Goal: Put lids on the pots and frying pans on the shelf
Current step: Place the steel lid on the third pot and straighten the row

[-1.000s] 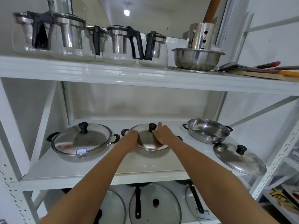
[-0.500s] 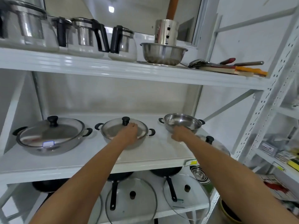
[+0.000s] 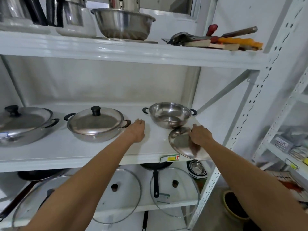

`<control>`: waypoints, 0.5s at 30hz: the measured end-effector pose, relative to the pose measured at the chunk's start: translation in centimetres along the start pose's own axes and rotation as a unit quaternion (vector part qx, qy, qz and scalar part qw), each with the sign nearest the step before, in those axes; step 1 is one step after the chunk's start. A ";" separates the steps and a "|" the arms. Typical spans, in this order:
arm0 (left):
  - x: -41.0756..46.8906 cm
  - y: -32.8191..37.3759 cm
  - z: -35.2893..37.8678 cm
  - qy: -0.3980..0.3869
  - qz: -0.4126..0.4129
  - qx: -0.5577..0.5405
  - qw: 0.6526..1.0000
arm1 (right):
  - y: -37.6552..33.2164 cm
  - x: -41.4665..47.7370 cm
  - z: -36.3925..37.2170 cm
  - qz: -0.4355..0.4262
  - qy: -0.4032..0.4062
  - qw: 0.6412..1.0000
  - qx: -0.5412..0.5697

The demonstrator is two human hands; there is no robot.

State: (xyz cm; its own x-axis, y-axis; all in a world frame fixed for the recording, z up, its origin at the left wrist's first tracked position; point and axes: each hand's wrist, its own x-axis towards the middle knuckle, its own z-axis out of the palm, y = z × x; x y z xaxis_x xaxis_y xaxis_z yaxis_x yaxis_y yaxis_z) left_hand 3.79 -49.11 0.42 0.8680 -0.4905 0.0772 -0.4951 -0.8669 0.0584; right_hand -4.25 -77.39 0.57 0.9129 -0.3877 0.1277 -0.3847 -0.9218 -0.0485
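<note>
On the middle shelf (image 3: 83,152) stand three steel pots. The left pot (image 3: 21,129) and the middle pot (image 3: 95,127) each wear a steel lid with a black knob. The right pot (image 3: 170,115) is uncovered. In front of it a loose steel lid (image 3: 181,144) lies at the shelf's front right corner, overhanging the edge. My right hand (image 3: 200,135) covers its knob and grips it. My left hand (image 3: 137,129) rests flat on the shelf between the middle and right pots, holding nothing.
Below, black frying pans (image 3: 156,165) sit with glass lids (image 3: 173,190) leaning in front. The top shelf carries glass jugs, a steel bowl (image 3: 123,24) and utensils (image 3: 216,39). A perforated white upright (image 3: 260,90) bounds the right side.
My left hand left the middle pot's lid and came down onto the shelf to its right. My right hand moved from the open pot's rim onto the loose lid.
</note>
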 end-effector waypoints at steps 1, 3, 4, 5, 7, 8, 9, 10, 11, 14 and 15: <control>0.2 0.3 0.3 -0.004 -0.001 -0.001 1.000 | 0.2 0.0 -0.1 -0.005 0.001 1.000 0.012; 0.7 0.9 0.5 -0.009 -0.001 -0.004 1.000 | 0.6 -0.1 -0.4 -0.014 0.005 1.000 0.026; 1.0 1.3 0.4 -0.011 0.002 -0.001 1.000 | 0.8 -0.2 -0.7 -0.017 0.007 0.999 0.029; 1.4 1.5 0.4 -0.013 0.006 0.001 1.000 | 0.9 -0.5 -1.1 -0.020 0.009 0.999 0.029; 2.4 2.2 0.2 -0.010 0.014 0.001 1.000 | 0.9 -1.1 -2.1 -0.024 0.016 0.999 0.026; 2.9 2.7 0.1 -0.004 0.023 0.000 1.000 | 1.0 -1.5 -2.6 -0.022 0.019 0.999 0.024; 3.7 3.2 0.0 0.002 0.031 -0.004 1.000 | 1.1 -2.0 -3.2 -0.023 0.021 0.999 0.019; 4.2 3.7 -0.2 0.005 0.039 -0.017 0.999 | 1.2 -2.4 -3.7 -0.023 0.024 0.999 0.015; 4.8 4.2 -0.3 0.009 0.050 -0.030 0.998 | 1.3 -2.8 -4.2 -0.024 0.029 0.999 0.012; 6.0 5.6 0.1 0.016 0.081 -0.062 0.995 | 1.7 -3.9 -5.6 -0.019 0.040 0.999 0.008; 6.3 6.0 0.4 0.018 0.092 -0.069 0.993 | 1.9 -4.2 -6.1 -0.012 0.044 0.999 0.012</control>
State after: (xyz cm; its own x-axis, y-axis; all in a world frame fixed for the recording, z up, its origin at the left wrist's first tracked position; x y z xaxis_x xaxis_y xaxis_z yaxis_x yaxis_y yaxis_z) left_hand 6.31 -57.46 0.89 0.7618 -0.6338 0.1337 -0.6477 -0.7413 0.1763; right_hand -9.62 -77.48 6.03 0.9056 -0.3649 0.2160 -0.3591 -0.9309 -0.0671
